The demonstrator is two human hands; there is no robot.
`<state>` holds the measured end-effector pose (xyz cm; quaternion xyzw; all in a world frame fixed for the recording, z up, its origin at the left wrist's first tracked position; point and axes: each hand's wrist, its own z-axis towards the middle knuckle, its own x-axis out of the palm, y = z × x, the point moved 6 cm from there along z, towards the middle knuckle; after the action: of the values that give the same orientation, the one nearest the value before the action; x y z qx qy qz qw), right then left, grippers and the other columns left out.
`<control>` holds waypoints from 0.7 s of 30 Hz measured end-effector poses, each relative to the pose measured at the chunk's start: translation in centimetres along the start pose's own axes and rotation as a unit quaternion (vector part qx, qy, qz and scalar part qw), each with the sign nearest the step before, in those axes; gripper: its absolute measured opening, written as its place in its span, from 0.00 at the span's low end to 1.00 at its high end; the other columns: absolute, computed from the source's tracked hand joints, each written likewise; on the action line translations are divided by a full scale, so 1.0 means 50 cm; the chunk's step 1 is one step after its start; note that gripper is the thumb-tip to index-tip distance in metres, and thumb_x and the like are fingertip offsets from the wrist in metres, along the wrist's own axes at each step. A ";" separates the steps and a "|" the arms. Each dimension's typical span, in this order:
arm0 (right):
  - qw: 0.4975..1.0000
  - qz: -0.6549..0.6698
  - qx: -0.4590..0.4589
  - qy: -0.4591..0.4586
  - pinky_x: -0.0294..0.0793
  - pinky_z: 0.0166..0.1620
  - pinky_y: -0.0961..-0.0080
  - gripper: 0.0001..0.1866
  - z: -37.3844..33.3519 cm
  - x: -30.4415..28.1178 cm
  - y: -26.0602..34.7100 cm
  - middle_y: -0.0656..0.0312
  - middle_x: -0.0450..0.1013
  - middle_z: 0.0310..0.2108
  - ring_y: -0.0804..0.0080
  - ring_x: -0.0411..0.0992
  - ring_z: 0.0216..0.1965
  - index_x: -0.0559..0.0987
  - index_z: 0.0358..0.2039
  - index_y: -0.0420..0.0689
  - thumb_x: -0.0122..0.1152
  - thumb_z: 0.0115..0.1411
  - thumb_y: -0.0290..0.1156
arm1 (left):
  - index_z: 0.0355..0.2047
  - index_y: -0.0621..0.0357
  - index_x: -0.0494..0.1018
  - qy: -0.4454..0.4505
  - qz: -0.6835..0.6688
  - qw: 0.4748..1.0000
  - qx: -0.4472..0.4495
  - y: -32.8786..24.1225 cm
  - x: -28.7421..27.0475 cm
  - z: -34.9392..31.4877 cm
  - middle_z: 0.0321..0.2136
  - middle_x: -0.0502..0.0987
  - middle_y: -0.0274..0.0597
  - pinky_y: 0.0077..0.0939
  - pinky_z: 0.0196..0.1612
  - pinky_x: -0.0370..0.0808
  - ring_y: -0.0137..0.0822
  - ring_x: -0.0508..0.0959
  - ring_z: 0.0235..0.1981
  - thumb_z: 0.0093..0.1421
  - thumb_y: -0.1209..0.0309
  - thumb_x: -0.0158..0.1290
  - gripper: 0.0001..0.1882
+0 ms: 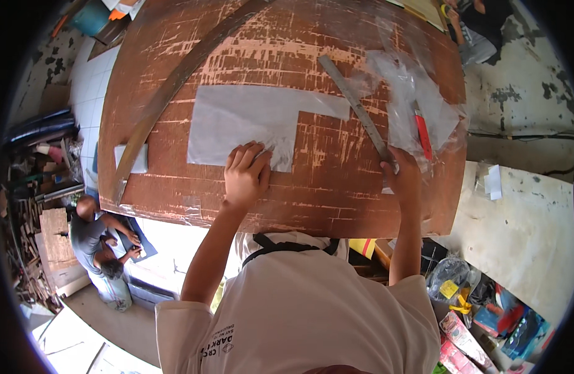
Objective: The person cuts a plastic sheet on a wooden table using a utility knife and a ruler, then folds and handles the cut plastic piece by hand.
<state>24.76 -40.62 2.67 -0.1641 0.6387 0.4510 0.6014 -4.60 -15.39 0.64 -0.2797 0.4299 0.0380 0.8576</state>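
Note:
My left hand point(245, 176) rests on a pale, translucent plastic sheet point(237, 118), fingertips pressing down near its lower edge. The sheet lies flat with a narrow strip reaching right, and it wrinkles beside the fingers. To the right, my right hand point(404, 176) grips the near end of a steel ruler point(355, 103), which slants up and to the left; its far part crosses beside the strip's tip. Above the right hand, a red utility knife point(423, 134) sits on crumpled clear plastic point(402, 81).
The worn brown tabletop point(337, 193) carries a long straight bar point(168, 93) slanting along its left side, over a small grey block point(137, 159). At lower left, another person point(96, 243) bends over work. Another person point(477, 28) is at upper right. Bags and packages point(474, 305) lie lower right.

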 end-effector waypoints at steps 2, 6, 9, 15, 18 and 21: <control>0.999 -0.026 -0.025 -0.010 0.78 0.50 0.55 0.24 0.001 0.006 0.013 0.49 0.80 0.46 0.47 0.78 0.47 0.80 0.56 0.46 0.71 0.57 0.29 | 0.39 0.54 0.83 -0.002 -0.005 1.000 0.003 -0.001 -0.001 0.001 0.44 0.81 0.41 0.44 0.56 0.76 0.47 0.81 0.51 0.54 0.77 0.61 0.11; 0.999 -0.016 -0.012 0.039 0.79 0.47 0.54 0.26 0.018 0.020 0.012 0.50 0.79 0.43 0.47 0.78 0.44 0.79 0.57 0.47 0.70 0.56 0.27 | 0.39 0.54 0.83 -0.008 0.001 1.000 0.000 0.005 0.002 -0.007 0.44 0.81 0.41 0.45 0.56 0.76 0.47 0.81 0.51 0.55 0.77 0.61 0.11; 0.999 -0.003 -0.021 0.043 0.78 0.46 0.54 0.28 0.023 0.019 0.000 0.50 0.78 0.42 0.46 0.78 0.43 0.79 0.59 0.47 0.66 0.55 0.24 | 0.40 0.52 0.82 -0.011 0.006 1.000 -0.002 0.008 0.003 -0.013 0.46 0.80 0.41 0.49 0.59 0.74 0.46 0.80 0.53 0.54 0.75 0.61 0.12; 0.998 -0.016 -0.057 -0.038 0.78 0.45 0.56 0.31 0.040 -0.074 0.048 0.50 0.75 0.46 0.46 0.77 0.43 0.76 0.62 0.48 0.60 0.55 0.22 | 0.43 0.53 0.81 0.010 0.001 1.000 -0.001 0.010 0.013 -0.024 0.48 0.79 0.42 0.48 0.61 0.75 0.47 0.78 0.55 0.53 0.74 0.61 0.15; 0.996 -0.032 -0.073 -0.044 0.77 0.45 0.59 0.30 0.053 -0.122 0.095 0.52 0.74 0.47 0.48 0.76 0.43 0.76 0.62 0.48 0.57 0.57 0.22 | 0.42 0.54 0.81 0.018 -0.012 1.000 -0.010 0.016 0.017 -0.030 0.48 0.79 0.42 0.45 0.59 0.77 0.48 0.78 0.55 0.53 0.74 0.62 0.15; 0.992 0.001 -0.120 -0.036 0.77 0.45 0.62 0.26 0.059 -0.125 0.126 0.53 0.75 0.47 0.53 0.77 0.43 0.77 0.62 0.48 0.59 0.62 0.24 | 0.43 0.55 0.81 0.017 -0.012 1.000 -0.005 0.012 0.013 -0.024 0.49 0.79 0.43 0.44 0.58 0.78 0.48 0.78 0.55 0.52 0.74 0.62 0.15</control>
<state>23.25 -36.99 11.18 -0.2181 0.5577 0.5305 0.5999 -5.23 -15.61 -0.72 -0.2898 0.4410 0.0252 0.8490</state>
